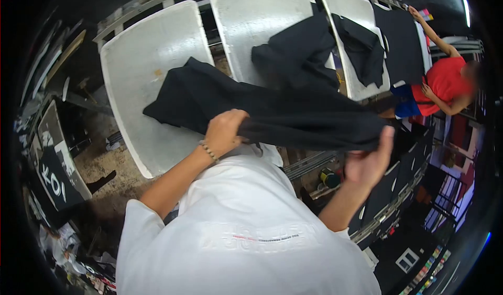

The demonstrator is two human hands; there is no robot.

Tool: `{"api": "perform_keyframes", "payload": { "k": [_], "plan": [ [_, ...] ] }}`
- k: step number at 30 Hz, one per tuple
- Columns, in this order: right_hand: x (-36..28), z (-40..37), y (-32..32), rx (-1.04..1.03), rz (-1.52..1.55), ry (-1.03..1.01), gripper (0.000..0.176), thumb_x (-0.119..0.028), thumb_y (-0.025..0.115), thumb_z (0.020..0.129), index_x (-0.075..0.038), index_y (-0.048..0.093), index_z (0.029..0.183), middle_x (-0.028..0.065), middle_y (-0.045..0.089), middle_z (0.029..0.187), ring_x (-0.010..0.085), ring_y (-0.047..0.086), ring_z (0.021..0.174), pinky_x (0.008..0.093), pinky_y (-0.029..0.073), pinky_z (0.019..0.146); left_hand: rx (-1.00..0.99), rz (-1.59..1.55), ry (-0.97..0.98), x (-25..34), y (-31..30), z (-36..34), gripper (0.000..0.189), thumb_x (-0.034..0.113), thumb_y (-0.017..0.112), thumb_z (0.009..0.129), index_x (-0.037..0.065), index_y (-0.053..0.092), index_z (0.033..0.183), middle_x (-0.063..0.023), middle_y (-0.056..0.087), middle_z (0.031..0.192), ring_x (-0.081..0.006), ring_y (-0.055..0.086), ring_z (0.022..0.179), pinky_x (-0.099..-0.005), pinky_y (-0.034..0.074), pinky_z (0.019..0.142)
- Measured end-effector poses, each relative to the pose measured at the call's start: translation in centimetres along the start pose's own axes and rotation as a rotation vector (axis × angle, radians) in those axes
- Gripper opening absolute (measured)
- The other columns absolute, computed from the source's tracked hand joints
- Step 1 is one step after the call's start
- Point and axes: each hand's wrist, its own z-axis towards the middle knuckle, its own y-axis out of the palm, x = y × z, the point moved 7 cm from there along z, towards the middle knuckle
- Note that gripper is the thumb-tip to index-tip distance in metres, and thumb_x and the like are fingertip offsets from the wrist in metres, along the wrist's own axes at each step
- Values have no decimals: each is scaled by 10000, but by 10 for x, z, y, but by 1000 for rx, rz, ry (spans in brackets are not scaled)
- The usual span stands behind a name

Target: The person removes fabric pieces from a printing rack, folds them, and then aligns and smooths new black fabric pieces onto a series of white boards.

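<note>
Left hand [225, 132] fisted on black garment [293, 114], right hand [369, 161] loosely curled, seemingly pinching its edge, so cloth hangs stretched above white board [141, 59].

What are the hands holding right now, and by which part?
The black garment, by its near edge: the left hand bunches it in a fist, the right hand grips its right end. The rest lies over a white board.
</note>
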Motion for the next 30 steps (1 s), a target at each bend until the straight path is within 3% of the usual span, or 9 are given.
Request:
{"api": "perform_keyframes", "payload": {
  "k": [4, 7, 10, 12, 14, 19, 21, 24, 30],
  "plan": [
    [-81, 25, -9, -69, -217, -377, 467, -380, 574, 961, 20, 602, 1199, 138, 667, 1157, 268, 664, 1043, 428, 543, 918, 358, 195, -178, -37, -89, -60, 331, -106, 532, 556, 3, 598, 862, -178, 607, 842, -381, 617, 800, -428, 489, 679],
    [-122, 4, 28, -410, -362, -508, 599, -343, 513, 954, -68, 390, 1472, 166, 653, 1145, 280, 672, 993, 450, 542, 909, 23, -49, -209, -27, -142, -106, 217, -38, 473, 583, -33, 580, 772, -205, 578, 751, -395, 584, 727, -408, 477, 653],
    [-161, 13, -6, -303, -252, -447, 543, -353, 454, 975, -36, 436, 1415, 194, 660, 1117, 308, 667, 998, 442, 537, 928, -174, -362, -132, 45, -211, -142, 162, 54, 525, 633, -55, 578, 740, -179, 552, 665, -340, 572, 624, -382, 451, 578],
    [-144, 27, 24, -308, -264, -489, 523, -359, 432, 972, 17, 487, 1331, 166, 645, 1062, 273, 645, 978, 404, 501, 943, -36, -576, -117, 64, -248, -151, 158, 114, 595, 713, -42, 603, 734, -124, 564, 653, -255, 567, 586, -357, 442, 550],
    [-124, 71, 43, -234, -579, -500, 460, -366, 461, 963, 48, 596, 1109, 135, 630, 970, 238, 609, 975, 369, 450, 951, 124, -184, 26, 56, -283, -142, 195, 189, 657, 788, -4, 645, 771, -53, 604, 698, -145, 564, 628, -302, 441, 575],
    [89, 207, 74, -549, -495, 382, 509, -504, 679, 884, -3, 713, 969, 125, 678, 1065, 225, 613, 1014, 364, 466, 948, 339, -343, -596, -131, -259, -81, 214, 218, 749, 851, 16, 680, 857, 16, 640, 793, -54, 552, 731, -237, 453, 680],
    [148, 227, 69, -517, -497, 406, 547, -526, 668, 881, 10, 716, 979, 138, 679, 1042, 228, 622, 1020, 344, 474, 972, 324, -386, -703, -196, -230, -68, 221, 234, 748, 872, 21, 687, 866, 20, 641, 794, -48, 548, 726, -230, 451, 684],
    [193, 246, 56, -489, -493, 448, 283, -231, 724, 897, 12, 698, 1039, 88, 682, 1060, 165, 630, 1030, 264, 507, 921, 306, -468, -766, -251, -200, -66, 221, 239, 736, 889, 23, 690, 890, 12, 654, 811, -51, 564, 730, -220, 457, 690],
    [204, 259, 48, -506, -529, 306, 261, 2, 728, 838, -18, 672, 1092, 48, 681, 1018, 117, 629, 975, 211, 477, 906, 361, -562, -781, -281, -186, -68, 179, 160, 752, 869, 9, 687, 941, -14, 677, 847, -66, 607, 761, -203, 479, 700]
  ]
}}
